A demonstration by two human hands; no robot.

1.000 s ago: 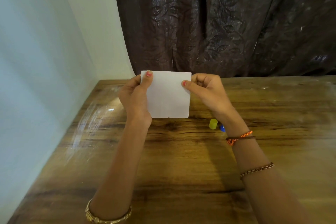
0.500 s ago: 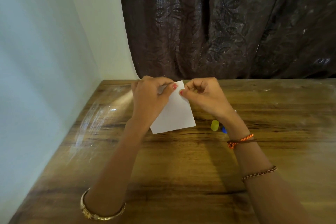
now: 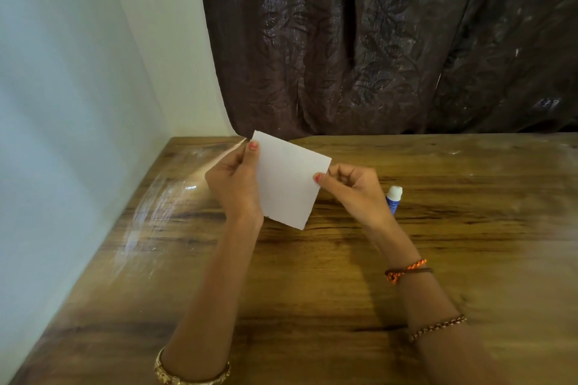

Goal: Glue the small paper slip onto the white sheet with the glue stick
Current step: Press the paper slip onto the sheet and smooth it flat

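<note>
A white sheet (image 3: 287, 180) is held up above the wooden table (image 3: 312, 275), tilted clockwise. My left hand (image 3: 234, 184) pinches its left edge, thumb on the top-left corner. My right hand (image 3: 353, 191) pinches the right edge between thumb and fingers. A glue stick (image 3: 393, 199) with a blue body and white uncapped tip lies on the table just right of my right hand. A thin pale sliver shows at my left fingers' far side; I cannot tell whether it is the small paper slip.
A pale wall (image 3: 62, 103) runs along the table's left edge. A dark patterned curtain (image 3: 391, 40) hangs behind the far edge. Bare wood stretches to the right and toward me.
The sheet has turned from squarely upright, through a steep tilt, to a clockwise slant. Both hands shifted grip along its edges. The yellow cap by the glue stick is no longer visible.
</note>
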